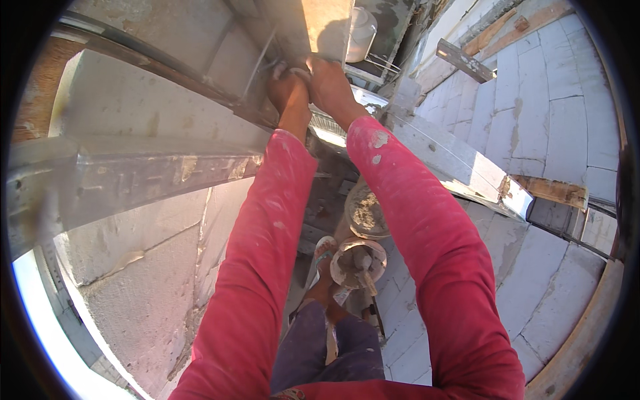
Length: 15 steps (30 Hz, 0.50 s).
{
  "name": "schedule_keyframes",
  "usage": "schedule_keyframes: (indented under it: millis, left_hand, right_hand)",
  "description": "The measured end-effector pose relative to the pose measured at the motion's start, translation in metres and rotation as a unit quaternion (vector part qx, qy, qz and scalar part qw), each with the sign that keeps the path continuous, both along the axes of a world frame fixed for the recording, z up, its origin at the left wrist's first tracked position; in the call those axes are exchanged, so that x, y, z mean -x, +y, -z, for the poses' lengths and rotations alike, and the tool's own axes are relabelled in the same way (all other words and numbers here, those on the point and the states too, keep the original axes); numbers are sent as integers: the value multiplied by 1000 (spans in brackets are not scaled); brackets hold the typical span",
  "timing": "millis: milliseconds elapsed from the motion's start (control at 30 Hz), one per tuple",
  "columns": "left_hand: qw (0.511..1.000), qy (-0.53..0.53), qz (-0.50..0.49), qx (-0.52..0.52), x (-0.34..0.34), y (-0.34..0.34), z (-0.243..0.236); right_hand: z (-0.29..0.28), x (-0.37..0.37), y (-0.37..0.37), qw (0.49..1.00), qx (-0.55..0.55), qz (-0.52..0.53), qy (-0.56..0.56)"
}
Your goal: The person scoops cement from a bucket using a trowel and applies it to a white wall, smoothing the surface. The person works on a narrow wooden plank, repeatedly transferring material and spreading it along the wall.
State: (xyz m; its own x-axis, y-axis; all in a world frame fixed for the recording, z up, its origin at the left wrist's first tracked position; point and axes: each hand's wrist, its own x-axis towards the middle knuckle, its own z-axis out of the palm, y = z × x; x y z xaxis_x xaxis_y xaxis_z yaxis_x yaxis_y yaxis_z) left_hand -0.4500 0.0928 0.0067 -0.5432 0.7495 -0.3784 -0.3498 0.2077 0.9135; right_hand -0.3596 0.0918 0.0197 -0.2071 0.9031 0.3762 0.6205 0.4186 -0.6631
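Note:
Both arms, in dusty red sleeves, reach forward to the top middle. My left hand (288, 90) is closed, its fingers curled beside a thin pale rod (260, 61) that leans against a grey panel. Pressed up against it on the right is my right hand (325, 83), also closed, at the base of a sunlit tan board (323, 23). What the fingers hold, if anything, is hidden behind the knuckles. Below the hands, between my arms, stand a bucket of mortar (365, 212) and a smaller bucket (347, 273) with a trowel-like tool (362, 260) in it.
Pale block walls rise at left (140, 293) and right (553, 120). A long metal-like beam (127, 177) crosses the left side. Wooden pieces (550, 190) jut from the right wall. A white rounded container (361, 35) stands beyond my hands. My sandalled foot (325, 248) is beside the buckets.

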Motion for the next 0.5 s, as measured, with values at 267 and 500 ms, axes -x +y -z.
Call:
schedule_keyframes:
  millis: [267, 500]
  left_hand:
    - [996, -88, -16, 2, -5, -5, -15]
    - [996, -27, -82, -16, 2, -23, 0]
  right_hand:
    - [19, 14, 12, 996, 50, 52, 42]
    - [4, 7, -11, 993, 109, 48, 17]
